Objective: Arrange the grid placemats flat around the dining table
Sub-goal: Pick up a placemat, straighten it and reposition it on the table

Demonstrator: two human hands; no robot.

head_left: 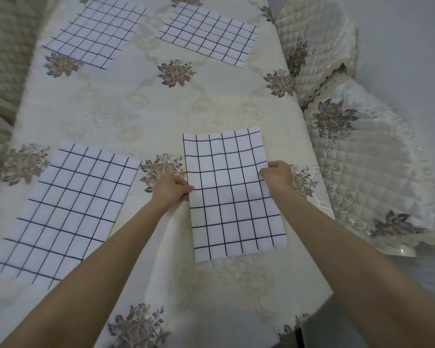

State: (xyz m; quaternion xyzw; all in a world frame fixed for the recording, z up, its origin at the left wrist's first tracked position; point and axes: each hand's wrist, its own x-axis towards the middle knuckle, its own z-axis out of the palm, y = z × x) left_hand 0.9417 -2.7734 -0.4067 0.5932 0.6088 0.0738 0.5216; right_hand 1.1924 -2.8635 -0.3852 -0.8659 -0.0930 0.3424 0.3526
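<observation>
Several white placemats with a dark grid lie on the dining table (141, 104), which wears a cream floral cloth. The near right placemat (230, 194) lies lengthwise away from me. My left hand (172, 188) pinches its left edge at mid-length. My right hand (278, 175) pinches its right edge. A second placemat (68, 209) lies flat at the near left, angled. Two more lie flat at the far side: the far left placemat (96, 31) and the far right placemat (209, 33).
A chair with a quilted cream cover (317, 41) stands at the table's right side. A second covered chair seat (369, 167) is close to the right edge. Another quilted chair back (8, 41) is at the far left. The floor (412, 33) is pale grey.
</observation>
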